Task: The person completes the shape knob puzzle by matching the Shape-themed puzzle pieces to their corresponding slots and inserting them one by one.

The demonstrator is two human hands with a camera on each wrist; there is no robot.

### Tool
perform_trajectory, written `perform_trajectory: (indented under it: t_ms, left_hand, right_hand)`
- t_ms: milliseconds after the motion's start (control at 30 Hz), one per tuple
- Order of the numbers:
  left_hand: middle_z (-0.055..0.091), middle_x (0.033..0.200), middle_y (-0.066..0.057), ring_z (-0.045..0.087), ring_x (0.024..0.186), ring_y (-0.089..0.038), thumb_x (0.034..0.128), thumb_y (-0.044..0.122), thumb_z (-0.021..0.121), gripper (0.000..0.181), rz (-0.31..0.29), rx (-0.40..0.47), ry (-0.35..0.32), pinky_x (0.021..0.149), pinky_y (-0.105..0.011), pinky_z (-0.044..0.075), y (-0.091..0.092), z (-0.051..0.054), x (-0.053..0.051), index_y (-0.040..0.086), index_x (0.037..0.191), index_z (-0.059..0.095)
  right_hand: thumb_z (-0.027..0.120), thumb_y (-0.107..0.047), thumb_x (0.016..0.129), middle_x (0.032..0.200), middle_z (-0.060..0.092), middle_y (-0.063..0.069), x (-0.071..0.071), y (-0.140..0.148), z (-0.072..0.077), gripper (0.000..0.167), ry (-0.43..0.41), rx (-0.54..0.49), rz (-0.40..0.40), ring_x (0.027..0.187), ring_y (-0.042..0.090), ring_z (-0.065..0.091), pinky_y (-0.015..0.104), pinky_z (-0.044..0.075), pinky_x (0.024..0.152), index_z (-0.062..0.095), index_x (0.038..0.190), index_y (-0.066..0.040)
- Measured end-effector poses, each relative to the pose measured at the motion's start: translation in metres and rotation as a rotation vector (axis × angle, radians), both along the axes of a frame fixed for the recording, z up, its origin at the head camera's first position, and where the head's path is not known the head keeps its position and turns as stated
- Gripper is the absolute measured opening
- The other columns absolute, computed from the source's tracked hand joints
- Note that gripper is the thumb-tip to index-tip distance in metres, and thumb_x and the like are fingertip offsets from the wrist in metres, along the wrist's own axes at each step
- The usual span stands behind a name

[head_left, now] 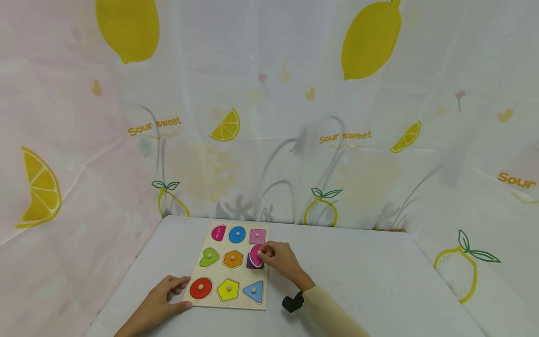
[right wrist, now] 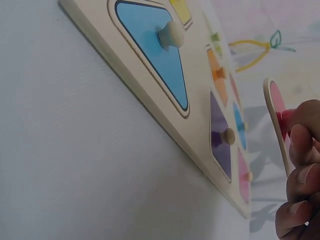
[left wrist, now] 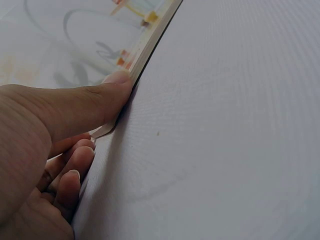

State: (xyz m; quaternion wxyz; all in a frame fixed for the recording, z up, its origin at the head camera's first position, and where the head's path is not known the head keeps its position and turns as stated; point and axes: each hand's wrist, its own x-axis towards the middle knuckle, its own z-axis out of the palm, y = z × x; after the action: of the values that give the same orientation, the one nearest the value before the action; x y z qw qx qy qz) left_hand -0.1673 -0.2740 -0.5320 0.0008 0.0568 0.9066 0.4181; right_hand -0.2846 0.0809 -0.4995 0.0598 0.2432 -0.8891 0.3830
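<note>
A wooden knob puzzle board lies flat on the table. My right hand pinches a pink half-round puzzle piece by its knob, above the purple piece on the board's right side. In the right wrist view, the pink piece is tilted up on edge, apart from the board. My left hand grips the board's near left corner. Its thumb presses the near edge while the other fingers bend along the left side. At the board's far left is a pink half-round recess with small print in it.
Other knobbed pieces sit in the board, among them a red circle, a yellow pentagon, a blue triangle and a green heart. A white cloth covers the table. Lemon-printed curtains stand behind and at both sides.
</note>
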Motion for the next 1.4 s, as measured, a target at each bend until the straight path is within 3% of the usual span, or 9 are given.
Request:
perform_trajectory:
  t_ms: [167, 600, 867, 1400]
  left_hand:
    - [0.055, 0.105, 0.001, 0.048, 0.092, -0.009, 0.0775, 0.031, 0.091, 0.070, 0.004, 0.003, -0.012, 0.079, -0.024, 0.044, 0.000, -0.001, 0.000, 0.004, 0.136, 0.064]
    - [0.056, 0.104, 0.002, 0.049, 0.092, -0.010, 0.0751, 0.034, 0.092, 0.071, 0.033, -0.010, -0.038, 0.079, -0.023, 0.044, 0.001, -0.002, -0.001, 0.005, 0.135, 0.066]
    - [0.056, 0.103, 0.002, 0.049, 0.093, -0.010, 0.0738, 0.036, 0.093, 0.071, 0.048, -0.015, -0.032, 0.081, -0.023, 0.045, 0.001, -0.005, -0.001, 0.007, 0.134, 0.067]
    - [0.056, 0.104, 0.002, 0.049, 0.092, -0.009, 0.0764, 0.033, 0.092, 0.069, 0.009, -0.011, 0.005, 0.079, -0.023, 0.044, -0.001, -0.004, -0.002, 0.005, 0.134, 0.066]
  right_hand:
    - [0.076, -0.022, 0.095, 0.065, 0.052, -0.009, -0.003, -0.010, 0.000, 0.012, 0.036, -0.004, 0.026, 0.062, 0.005, 0.048, 0.019, 0.043, 0.054, 0.072, 0.095, -0.011]
    - [0.074, -0.024, 0.096, 0.065, 0.055, -0.010, -0.013, -0.035, 0.004, 0.013, 0.003, 0.041, 0.045, 0.057, 0.003, 0.053, 0.020, 0.045, 0.053, 0.073, 0.097, -0.011]
    - [0.075, -0.024, 0.095, 0.066, 0.053, -0.011, -0.016, -0.048, 0.004, 0.014, 0.019, 0.070, 0.047, 0.061, 0.004, 0.048, 0.019, 0.043, 0.055, 0.075, 0.099, -0.010]
    - [0.074, -0.026, 0.096, 0.068, 0.055, -0.011, -0.025, -0.073, -0.002, 0.015, 0.038, 0.114, 0.045, 0.062, 0.004, 0.048, 0.019, 0.043, 0.055, 0.075, 0.095, -0.012]
